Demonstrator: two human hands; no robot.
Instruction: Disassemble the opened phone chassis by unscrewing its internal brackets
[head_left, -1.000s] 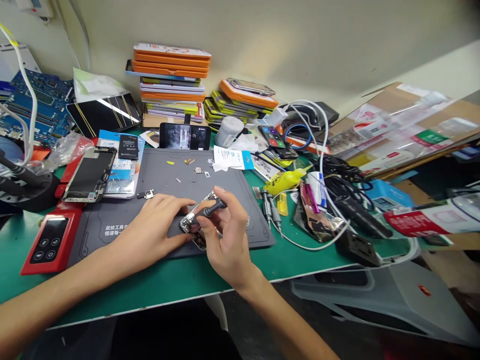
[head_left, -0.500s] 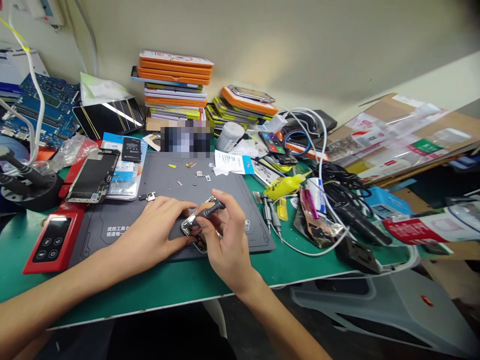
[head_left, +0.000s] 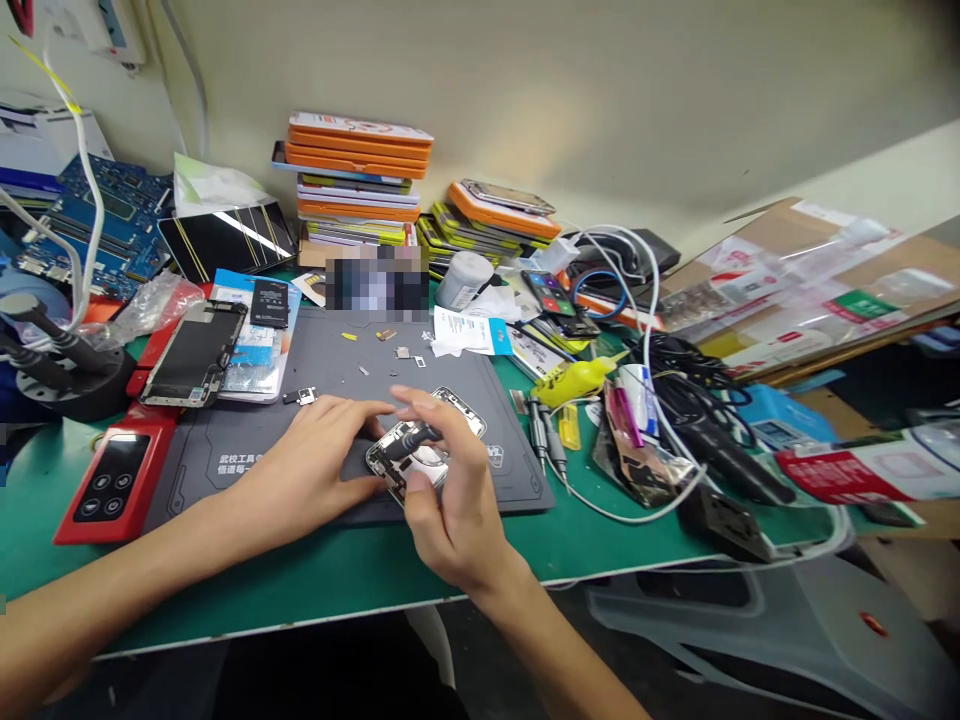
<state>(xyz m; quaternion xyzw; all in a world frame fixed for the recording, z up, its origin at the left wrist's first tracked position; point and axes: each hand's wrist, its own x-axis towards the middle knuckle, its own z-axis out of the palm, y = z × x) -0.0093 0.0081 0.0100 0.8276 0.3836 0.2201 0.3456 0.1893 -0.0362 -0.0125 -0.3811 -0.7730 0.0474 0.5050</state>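
Note:
An opened phone [head_left: 466,408] lies at a slant on the dark grey work mat [head_left: 510,480], its inner parts showing. My left hand [head_left: 319,450] steadies its near-left end, with the thumb and fingers on either side of it. In my right hand [head_left: 461,490] a dark screwdriver [head_left: 411,440] is pinched between thumb and fingers, tilted over the phone's left part. Its tip is too small to make out. Beyond the hands, small loose parts are scattered on the mat, among them a small metal piece [head_left: 403,352] and a bracket-like part [head_left: 302,396].
On the left are a red device with buttons [head_left: 112,482], a detached phone screen [head_left: 196,355] and a black battery [head_left: 270,303]. Stacked boxes [head_left: 358,150] stand behind. To the right lie a yellow bottle [head_left: 574,380], cables [head_left: 675,390] and a cardboard box [head_left: 795,260].
My right hand has lifted its fingers and tilted the screwdriver lower, uncovering more of the phone. My left hand keeps its place. The whole view has shifted slightly.

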